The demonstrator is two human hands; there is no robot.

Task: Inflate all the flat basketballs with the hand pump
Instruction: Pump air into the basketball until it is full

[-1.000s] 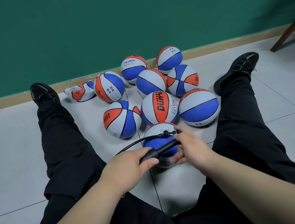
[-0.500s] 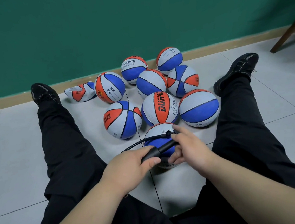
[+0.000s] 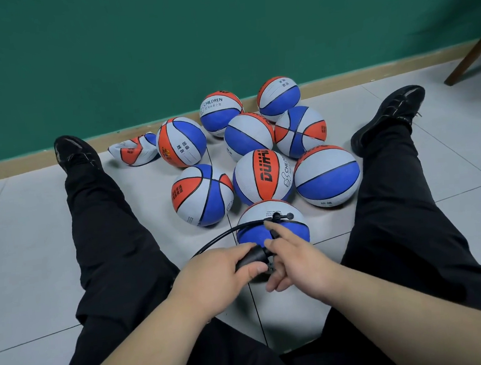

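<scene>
At the lower centre of the frame, the nearest basketball (image 3: pixel 271 213) is joined by a black hose (image 3: pixel 218 238) to the hand pump (image 3: pixel 253 258), whose barrel is gripped by the left hand (image 3: pixel 221 274). The right hand (image 3: pixel 295 262) is laid over the handle end, one finger stretched toward the valve; whether the handle is clasped cannot be told. Eight round balls are seen behind. One crumpled flat ball (image 3: pixel 134 149), at middle left, is not yet inflated, so little is judged to be left.

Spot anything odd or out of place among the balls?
One crumpled, collapsed red, white and blue rubber basketball lies at the pile's left edge by the tan baseboard, beside a round orange, white and blue ball. It is folded flat; the others look round.
</scene>
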